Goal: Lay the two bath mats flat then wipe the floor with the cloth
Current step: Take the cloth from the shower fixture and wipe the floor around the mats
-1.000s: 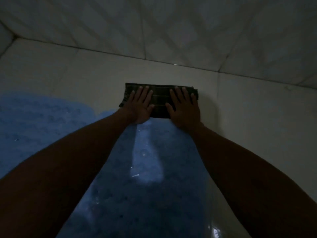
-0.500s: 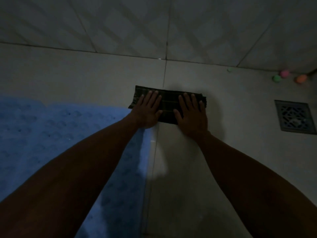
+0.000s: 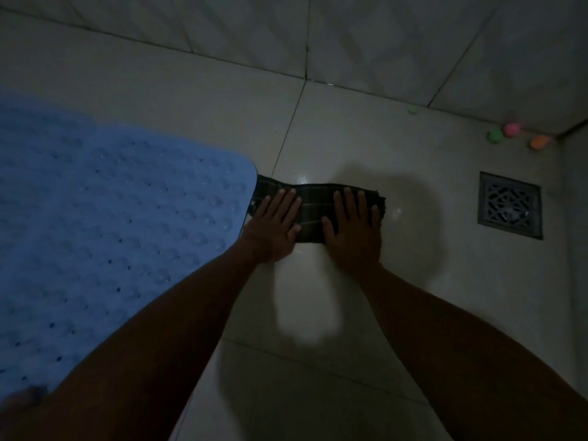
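Note:
A dark checked cloth (image 3: 313, 211), folded into a strip, lies on the pale tiled floor (image 3: 397, 313). My left hand (image 3: 273, 226) presses flat on its left part, fingers spread. My right hand (image 3: 353, 230) presses flat on its right part. A blue bath mat (image 3: 111, 224) with raised bumps lies flat to the left; its rounded corner touches the cloth's left end. Only one mat is in view.
A square metal floor drain (image 3: 510, 205) sits to the right of the cloth. Small green (image 3: 494, 135), pink (image 3: 511, 129) and orange (image 3: 538, 142) balls lie in the far right corner by the tiled wall (image 3: 350, 36). The room is dim.
Both hands have slid the cloth to the right, off the mat and onto bare tile beyond the mat's corner. The drain and the coloured balls have come into view.

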